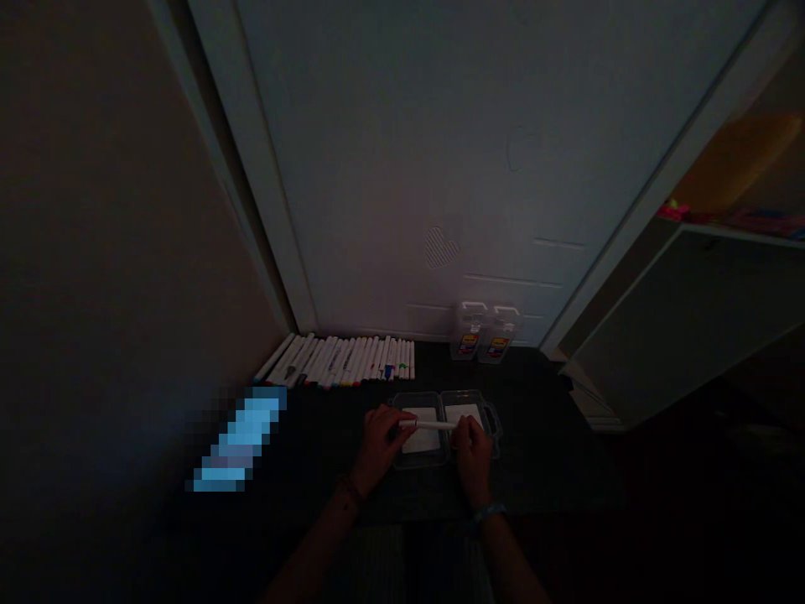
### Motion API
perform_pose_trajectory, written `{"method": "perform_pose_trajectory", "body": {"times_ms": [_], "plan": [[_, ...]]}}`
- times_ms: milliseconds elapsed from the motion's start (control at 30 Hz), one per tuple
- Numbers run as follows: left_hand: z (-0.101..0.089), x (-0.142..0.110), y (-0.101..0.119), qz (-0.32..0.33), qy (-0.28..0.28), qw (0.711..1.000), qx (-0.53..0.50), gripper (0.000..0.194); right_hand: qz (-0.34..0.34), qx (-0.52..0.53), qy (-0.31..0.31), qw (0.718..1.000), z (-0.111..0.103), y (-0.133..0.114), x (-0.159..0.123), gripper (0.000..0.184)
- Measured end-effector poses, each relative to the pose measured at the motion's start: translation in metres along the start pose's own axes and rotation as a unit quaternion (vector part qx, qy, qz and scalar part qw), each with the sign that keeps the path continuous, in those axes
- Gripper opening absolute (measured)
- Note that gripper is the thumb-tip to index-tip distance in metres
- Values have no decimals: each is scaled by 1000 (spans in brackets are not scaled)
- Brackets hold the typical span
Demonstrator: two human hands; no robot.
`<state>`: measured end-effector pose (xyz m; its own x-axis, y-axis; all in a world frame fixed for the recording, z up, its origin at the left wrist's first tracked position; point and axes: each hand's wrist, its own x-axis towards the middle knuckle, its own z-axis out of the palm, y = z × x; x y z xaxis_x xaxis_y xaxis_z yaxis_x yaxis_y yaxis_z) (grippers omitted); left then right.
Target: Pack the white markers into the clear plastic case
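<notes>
Both my hands hold one white marker (428, 425) level between them, over an opened clear plastic case (444, 401) with white inserts. My left hand (380, 446) pinches the marker's left end and my right hand (473, 451) grips its right end. The case lies flat on a dark table (541, 453) just beyond my fingers.
A row of several white markers (343, 359) lies along the table's far edge by a white door (440, 168). Two small clear boxes (483, 334) stand to their right. A blurred blue patch (239, 440) lies at the left. A pale cabinet (685, 319) stands at the right.
</notes>
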<state>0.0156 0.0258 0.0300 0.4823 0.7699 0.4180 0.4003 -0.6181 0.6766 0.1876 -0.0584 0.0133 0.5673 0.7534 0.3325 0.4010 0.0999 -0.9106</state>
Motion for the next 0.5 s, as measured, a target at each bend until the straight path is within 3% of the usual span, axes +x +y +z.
{"method": "perform_pose_trajectory", "body": {"times_ms": [500], "plan": [[0,-3,-9,18,32,999,-12,25,-23,-4,-26,999,-1,0,-1,40]]}}
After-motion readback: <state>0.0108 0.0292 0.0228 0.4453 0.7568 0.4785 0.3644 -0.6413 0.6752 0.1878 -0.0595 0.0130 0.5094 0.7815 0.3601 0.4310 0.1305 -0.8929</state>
